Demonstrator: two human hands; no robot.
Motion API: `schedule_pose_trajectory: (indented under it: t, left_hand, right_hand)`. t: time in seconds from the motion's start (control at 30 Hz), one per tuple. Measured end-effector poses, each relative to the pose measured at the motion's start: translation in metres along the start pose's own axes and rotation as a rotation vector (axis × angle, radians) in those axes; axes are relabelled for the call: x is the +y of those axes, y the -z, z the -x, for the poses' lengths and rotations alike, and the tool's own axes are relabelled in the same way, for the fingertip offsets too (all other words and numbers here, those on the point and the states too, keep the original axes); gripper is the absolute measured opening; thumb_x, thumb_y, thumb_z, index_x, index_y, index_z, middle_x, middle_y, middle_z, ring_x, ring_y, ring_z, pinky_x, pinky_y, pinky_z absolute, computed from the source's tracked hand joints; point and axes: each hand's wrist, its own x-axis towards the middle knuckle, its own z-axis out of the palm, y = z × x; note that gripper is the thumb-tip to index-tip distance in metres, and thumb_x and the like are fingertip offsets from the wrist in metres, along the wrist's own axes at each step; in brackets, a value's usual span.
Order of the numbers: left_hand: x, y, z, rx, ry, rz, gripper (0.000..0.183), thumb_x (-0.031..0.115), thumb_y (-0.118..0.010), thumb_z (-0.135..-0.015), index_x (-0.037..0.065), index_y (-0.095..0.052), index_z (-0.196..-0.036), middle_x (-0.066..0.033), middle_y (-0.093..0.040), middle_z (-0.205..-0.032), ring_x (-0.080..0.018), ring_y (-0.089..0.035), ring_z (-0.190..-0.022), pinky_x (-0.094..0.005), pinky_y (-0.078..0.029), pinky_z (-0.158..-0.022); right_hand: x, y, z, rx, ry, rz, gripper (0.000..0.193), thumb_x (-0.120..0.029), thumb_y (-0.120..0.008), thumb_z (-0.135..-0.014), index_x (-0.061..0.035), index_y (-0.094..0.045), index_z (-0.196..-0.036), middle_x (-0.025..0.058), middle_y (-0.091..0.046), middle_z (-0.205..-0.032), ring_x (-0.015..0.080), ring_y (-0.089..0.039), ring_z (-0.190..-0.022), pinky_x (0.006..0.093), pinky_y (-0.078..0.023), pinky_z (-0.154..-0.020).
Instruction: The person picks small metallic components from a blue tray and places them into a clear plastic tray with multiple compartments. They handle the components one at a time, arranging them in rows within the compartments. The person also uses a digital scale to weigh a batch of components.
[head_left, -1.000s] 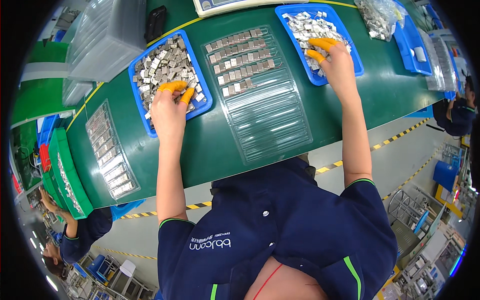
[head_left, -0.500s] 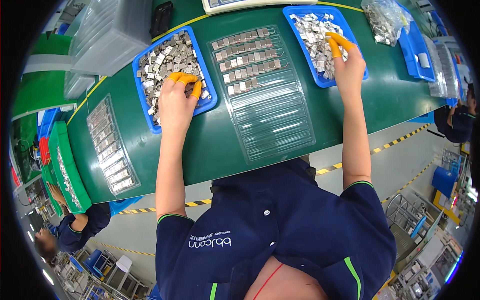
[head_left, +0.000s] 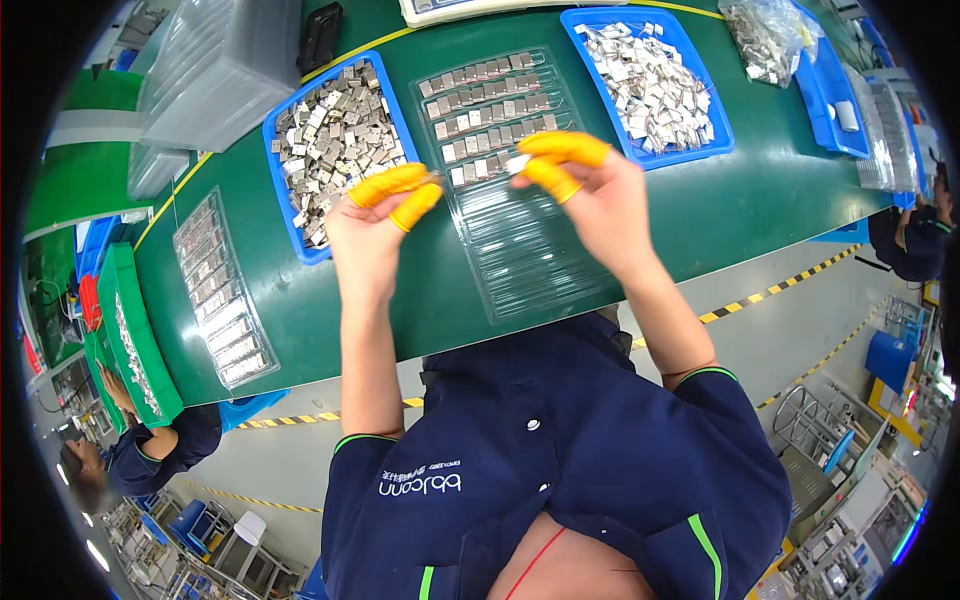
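Yellow finger cots cover fingertips on both hands. My left hand (head_left: 372, 225) pinches a small grey metal piece (head_left: 434, 178), mostly hidden by the fingers, between the left bin and the tray. My right hand (head_left: 598, 195) pinches a small white part (head_left: 517, 164) above the tray, facing the left hand across a short gap. Beneath them lies a clear ribbed plastic tray (head_left: 540, 265); its upper rows hold small metal connector-like pieces (head_left: 485, 97), its lower rows show none. A blue bin of metal pieces (head_left: 335, 130) stands left, and a blue bin of white parts (head_left: 655, 90) right.
Another filled clear tray (head_left: 222, 290) lies at the left. Behind it rise stacked clear trays (head_left: 215, 75). A blue bin (head_left: 832, 110) and a plastic bag of parts (head_left: 762, 45) sit far right. A co-worker (head_left: 165, 450) is beside a green bin (head_left: 140, 345) at the left edge.
Both hands have left the two blue bins and come together over the tray. The left moved right with a metal piece, the right moved left with a white part.
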Motion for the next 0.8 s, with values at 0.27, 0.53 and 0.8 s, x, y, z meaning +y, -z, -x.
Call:
schedule_pose_trajectory:
  t: [0.27,0.53,0.8]
  left_hand:
    - [-0.01,-0.021,0.02,-0.024,0.082,0.092,0.026,-0.006,-0.07,-0.074,-0.007,-0.064,-0.099,-0.0146,-0.067,-0.093,-0.0215,-0.067,-0.083,-0.0291,-0.054,-0.078]
    - [-0.013,-0.025,0.022,-0.029,0.084,0.115,0.025,-0.005,-0.071,-0.074,-0.007,-0.065,-0.098,-0.0147,-0.068,-0.093,-0.0227,-0.067,-0.083,-0.0303,-0.054,-0.079]
    - [-0.016,-0.029,0.026,-0.049,0.297,0.455,0.021,-0.004,-0.069,-0.076,-0.006,-0.066,-0.096,-0.0156,-0.067,-0.092,-0.0215,-0.067,-0.082,-0.0292,-0.055,-0.077]
  right_hand:
    - [0.001,-0.014,0.006,-0.062,0.287,0.445,0.02,-0.006,-0.068,-0.078,-0.0059,-0.069,-0.098,0.0086,-0.069,-0.091,0.0219,-0.065,-0.081,0.029,-0.051,-0.072]
    - [0.004,-0.013,0.009,-0.001,0.348,0.438,0.02,-0.005,-0.069,-0.076,-0.0057,-0.07,-0.096,0.0079,-0.069,-0.092,0.022,-0.066,-0.081,0.0287,-0.051,-0.072]
    - [0.008,-0.016,0.022,0.096,0.345,0.42,0.024,-0.001,-0.07,-0.074,-0.0051,-0.07,-0.097,0.0108,-0.069,-0.093,0.0217,-0.067,-0.082,0.0275,-0.052,-0.071]
